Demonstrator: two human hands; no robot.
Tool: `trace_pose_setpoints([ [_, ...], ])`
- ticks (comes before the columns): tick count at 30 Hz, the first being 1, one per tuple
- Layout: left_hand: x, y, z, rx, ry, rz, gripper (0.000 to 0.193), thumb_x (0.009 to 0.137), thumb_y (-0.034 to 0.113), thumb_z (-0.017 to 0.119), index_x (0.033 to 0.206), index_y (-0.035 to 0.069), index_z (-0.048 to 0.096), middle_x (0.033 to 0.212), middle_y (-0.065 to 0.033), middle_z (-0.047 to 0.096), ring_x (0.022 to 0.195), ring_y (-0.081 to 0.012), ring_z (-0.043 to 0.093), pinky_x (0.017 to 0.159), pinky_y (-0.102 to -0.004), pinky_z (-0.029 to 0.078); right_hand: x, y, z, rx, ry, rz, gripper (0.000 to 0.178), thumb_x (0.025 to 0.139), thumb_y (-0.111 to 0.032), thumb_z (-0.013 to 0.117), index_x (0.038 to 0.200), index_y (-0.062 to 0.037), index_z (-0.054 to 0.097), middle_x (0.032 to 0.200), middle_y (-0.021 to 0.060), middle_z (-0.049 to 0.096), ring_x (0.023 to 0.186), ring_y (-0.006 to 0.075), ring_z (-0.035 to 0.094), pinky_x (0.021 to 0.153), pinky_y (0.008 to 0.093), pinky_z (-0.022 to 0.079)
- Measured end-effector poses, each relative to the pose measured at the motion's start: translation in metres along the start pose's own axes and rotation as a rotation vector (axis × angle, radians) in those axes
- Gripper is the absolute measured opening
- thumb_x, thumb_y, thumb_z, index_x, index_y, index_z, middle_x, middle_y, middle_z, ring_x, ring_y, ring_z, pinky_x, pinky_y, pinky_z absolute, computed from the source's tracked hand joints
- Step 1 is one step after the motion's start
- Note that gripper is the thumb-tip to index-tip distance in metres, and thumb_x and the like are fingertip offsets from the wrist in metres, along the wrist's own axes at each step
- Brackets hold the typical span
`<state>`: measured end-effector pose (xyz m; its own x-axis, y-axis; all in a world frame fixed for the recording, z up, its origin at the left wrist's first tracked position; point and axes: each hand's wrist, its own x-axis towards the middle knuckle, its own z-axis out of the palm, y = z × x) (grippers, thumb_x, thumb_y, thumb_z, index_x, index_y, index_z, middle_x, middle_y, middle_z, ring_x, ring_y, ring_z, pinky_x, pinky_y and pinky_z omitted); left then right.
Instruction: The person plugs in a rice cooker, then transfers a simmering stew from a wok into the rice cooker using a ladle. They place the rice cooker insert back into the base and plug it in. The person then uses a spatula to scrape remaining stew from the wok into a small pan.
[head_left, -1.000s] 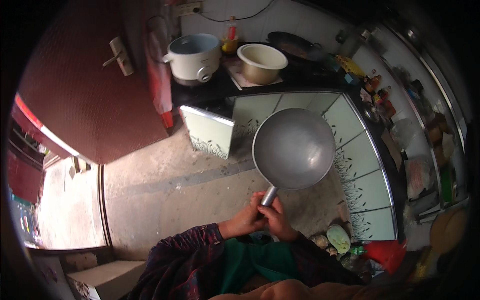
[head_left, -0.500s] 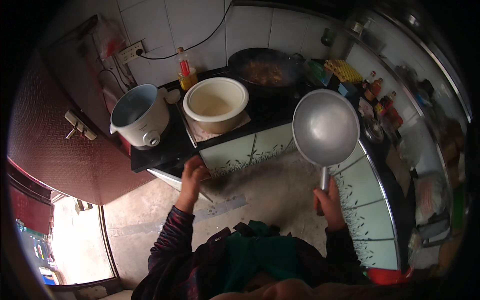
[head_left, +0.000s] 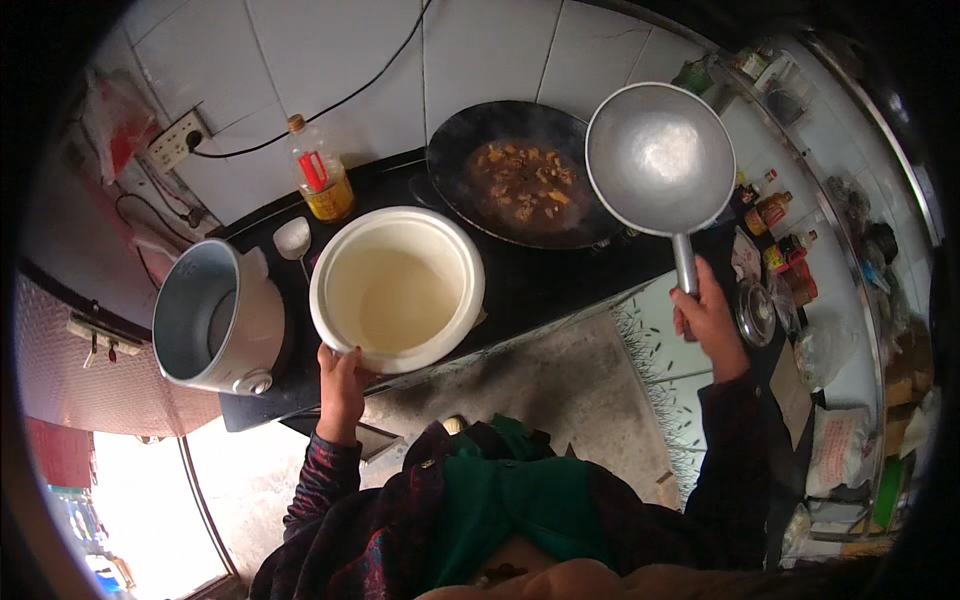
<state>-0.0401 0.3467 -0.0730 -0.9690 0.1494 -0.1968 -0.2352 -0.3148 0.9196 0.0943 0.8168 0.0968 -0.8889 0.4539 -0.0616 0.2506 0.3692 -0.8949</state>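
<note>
My right hand [head_left: 708, 318] is closed around the handle of a large round metal ladle [head_left: 655, 165], held up to the right of the wok. At the near edge of a deep cream pot [head_left: 335, 330], my left hand [head_left: 343, 392] grips the rim. That pot tilts slightly toward me and looks bare inside apart from a brownish tint at the bottom. Behind them a black wok [head_left: 455, 165] holds steaming chunks of food in brown sauce [head_left: 528, 188]. To the left stands a white cooker body [head_left: 255, 335] with a grey inside and a front knob.
An oil bottle [head_left: 328, 190] stands by the tiled wall, near a small white scoop [head_left: 293, 238]. A black cord [head_left: 340, 103] runs from the wall socket [head_left: 180, 140]. Sauce bottles [head_left: 768, 213] and a metal lid [head_left: 755, 312] sit on the right-hand counter [head_left: 765, 450].
My left hand has reached the cream pot's near rim and taken hold of it. The ladle has risen toward the wok's right side. The view has moved closer to the counter.
</note>
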Motion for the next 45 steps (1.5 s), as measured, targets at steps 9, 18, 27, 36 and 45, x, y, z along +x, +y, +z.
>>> trace_pose_setpoints([
  [9,-0.006,-0.005,0.053,-0.073,0.281,0.005,0.048,0.086,0.006,0.044,0.132,0.003,0.028,0.117,-0.0138,0.05,0.1,-0.025,0.057,0.078,-0.0372,0.055,0.197,0.008,-0.025,-0.802,-0.072,-0.166,0.065,0.086,-0.012,0.061,0.143,-0.0174,0.032,0.102,0.0314,0.06,0.095,0.0463,0.059,0.08,0.0482,0.047],
  [18,-0.006,-0.034,0.06,0.651,0.787,0.26,0.06,0.095,0.023,0.045,0.146,0.002,0.02,0.146,-0.0195,0.029,0.131,-0.0295,0.034,0.106,-0.0397,0.031,0.3,0.035,-0.045,-0.91,-0.196,-0.386,0.065,0.086,-0.009,0.058,0.144,-0.0138,0.029,0.101,0.0311,0.06,0.096,0.046,0.059,0.081,0.0499,0.047],
  [27,0.023,-0.038,0.09,1.072,0.862,0.456,0.075,0.096,0.05,0.039,0.146,-0.002,0.018,0.151,-0.0236,0.019,0.14,-0.0352,0.017,0.114,-0.0427,0.014,0.308,0.04,-0.007,-0.751,-0.446,-0.093,0.065,0.086,-0.011,0.057,0.145,-0.0149,0.028,0.09,0.0264,0.063,0.075,0.0397,0.064,0.066,0.0475,0.051],
  [36,0.023,-0.037,0.094,1.151,0.879,0.466,0.076,0.096,0.052,0.037,0.144,-0.004,0.02,0.15,-0.0253,0.018,0.141,-0.0357,0.018,0.114,-0.0433,0.015,0.292,0.025,0.025,-0.022,-0.834,0.436,0.061,0.089,-0.01,0.053,0.145,-0.0121,0.028,0.071,0.0041,0.051,0.048,0.0118,0.05,0.039,0.0268,0.041],
  [45,0.021,-0.035,0.095,1.128,0.833,0.507,0.075,0.096,0.052,0.037,0.145,-0.003,0.02,0.151,-0.0252,0.017,0.141,-0.0356,0.018,0.113,-0.0431,0.015,0.273,0.036,0.021,0.222,-0.833,0.49,0.057,0.088,-0.012,0.053,0.142,-0.0123,0.035,0.074,0.0046,0.054,0.051,0.0104,0.051,0.04,0.0247,0.041],
])
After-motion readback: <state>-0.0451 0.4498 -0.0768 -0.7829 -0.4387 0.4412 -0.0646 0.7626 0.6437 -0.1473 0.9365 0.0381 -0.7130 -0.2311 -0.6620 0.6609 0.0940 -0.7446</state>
